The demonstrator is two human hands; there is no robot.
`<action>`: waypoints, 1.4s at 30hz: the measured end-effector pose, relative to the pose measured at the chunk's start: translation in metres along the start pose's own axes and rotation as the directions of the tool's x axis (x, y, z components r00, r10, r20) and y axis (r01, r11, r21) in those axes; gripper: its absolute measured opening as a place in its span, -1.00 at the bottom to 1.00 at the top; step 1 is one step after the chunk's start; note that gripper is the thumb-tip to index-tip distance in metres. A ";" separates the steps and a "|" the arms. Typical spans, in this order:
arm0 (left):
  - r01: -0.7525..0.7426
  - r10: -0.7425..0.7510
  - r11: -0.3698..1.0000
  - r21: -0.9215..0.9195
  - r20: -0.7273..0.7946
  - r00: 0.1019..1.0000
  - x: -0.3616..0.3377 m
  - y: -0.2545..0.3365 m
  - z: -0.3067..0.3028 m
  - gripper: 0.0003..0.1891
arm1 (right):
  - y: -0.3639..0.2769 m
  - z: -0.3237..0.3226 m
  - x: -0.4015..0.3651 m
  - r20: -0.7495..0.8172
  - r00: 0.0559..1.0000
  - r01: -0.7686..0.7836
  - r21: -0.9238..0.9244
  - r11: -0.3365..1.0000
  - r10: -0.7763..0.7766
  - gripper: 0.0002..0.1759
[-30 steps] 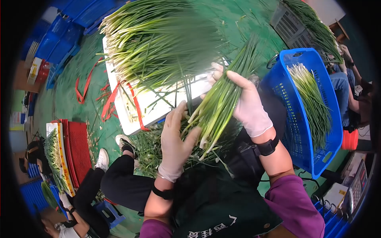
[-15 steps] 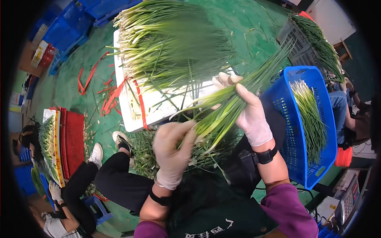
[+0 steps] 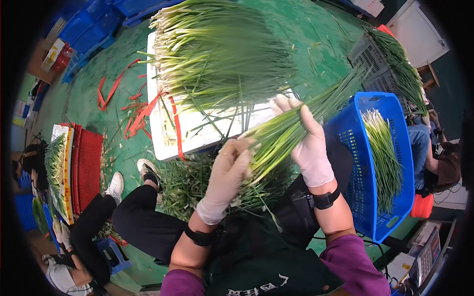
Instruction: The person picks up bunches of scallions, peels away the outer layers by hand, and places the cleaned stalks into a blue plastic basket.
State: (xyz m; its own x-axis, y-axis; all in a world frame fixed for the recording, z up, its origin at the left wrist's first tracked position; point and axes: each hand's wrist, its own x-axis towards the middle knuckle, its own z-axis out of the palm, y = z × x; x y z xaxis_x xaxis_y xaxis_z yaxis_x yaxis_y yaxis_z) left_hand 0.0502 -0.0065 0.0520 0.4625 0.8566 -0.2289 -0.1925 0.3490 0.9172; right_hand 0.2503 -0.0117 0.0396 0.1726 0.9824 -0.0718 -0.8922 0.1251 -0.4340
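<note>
My gloved right hand (image 3: 312,155) is wrapped around the middle of a bunch of spring onions (image 3: 281,132), its green tops pointing up and right. The gloved left hand (image 3: 226,177) has its fingers closed at the bunch's lower, root end; whether it grips one stalk or several is hidden. In front of both hands, a big heap of spring onions (image 3: 217,54) lies on a white foam box (image 3: 160,135) with a red strap (image 3: 176,128). Below the hands, between my knees, is a pile of loose green leaves and trimmings (image 3: 185,185).
To the right stands a blue basket (image 3: 358,148) holding spring onions (image 3: 382,158); behind it is a grey crate (image 3: 368,59) of greens and a seated person (image 3: 444,163). A scale (image 3: 427,254) sits lower right. At left, another person's legs (image 3: 91,232) flank a red crate (image 3: 88,165).
My left hand has moved slightly up and right, closer to the bunch's root end. Loose stalks that stuck out there now lie closer to the bunch. My right hand keeps its hold.
</note>
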 end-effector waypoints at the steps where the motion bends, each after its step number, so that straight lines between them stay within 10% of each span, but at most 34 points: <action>1: 0.047 -0.046 0.994 -0.094 0.010 0.999 -0.003 0.003 -0.005 -0.85 | -0.002 0.000 0.001 -0.021 1.000 0.004 0.006 1.000 -0.004 -0.60; 11: -0.323 0.177 0.929 -0.182 -0.548 0.817 -0.013 -0.035 -0.109 -0.80 | -0.018 0.003 0.001 -0.169 0.964 0.219 0.059 0.974 -0.206 -0.61; 17: 0.133 -0.134 0.989 -0.065 -0.008 0.991 -0.007 -0.001 -0.034 -0.51 | -0.007 0.004 -0.002 -0.066 0.994 0.101 0.205 0.974 -0.089 -0.61; 23: -0.055 -0.013 0.953 -0.297 -0.224 0.975 0.016 0.005 -0.028 -0.81 | -0.009 0.009 -0.001 0.026 0.988 -0.153 0.045 0.987 0.152 -0.65; 29: 0.159 -0.200 0.933 -0.322 -0.098 0.975 0.000 0.008 -0.039 -0.80 | -0.010 0.011 -0.003 -0.019 1.000 -0.016 0.059 0.998 0.017 -0.67; 35: -0.301 0.035 0.722 -0.623 -0.401 0.915 -0.001 -0.022 -0.090 -0.75 | -0.011 0.009 -0.004 -0.044 0.995 0.086 -0.037 0.996 -0.087 -0.72; 42: 0.143 -0.138 0.988 -0.056 0.088 0.987 -0.011 0.023 -0.047 -0.59 | -0.002 0.013 -0.010 0.087 0.994 0.082 -0.106 0.991 -0.073 -0.71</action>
State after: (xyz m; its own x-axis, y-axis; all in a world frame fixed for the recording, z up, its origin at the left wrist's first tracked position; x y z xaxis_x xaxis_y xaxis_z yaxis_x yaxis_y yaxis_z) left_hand -0.0004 0.0096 0.0599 0.5589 0.7636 -0.3232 -0.1723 0.4883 0.8555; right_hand 0.2446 -0.0201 0.0527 0.1997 0.9791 0.0387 -0.8258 0.1894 -0.5313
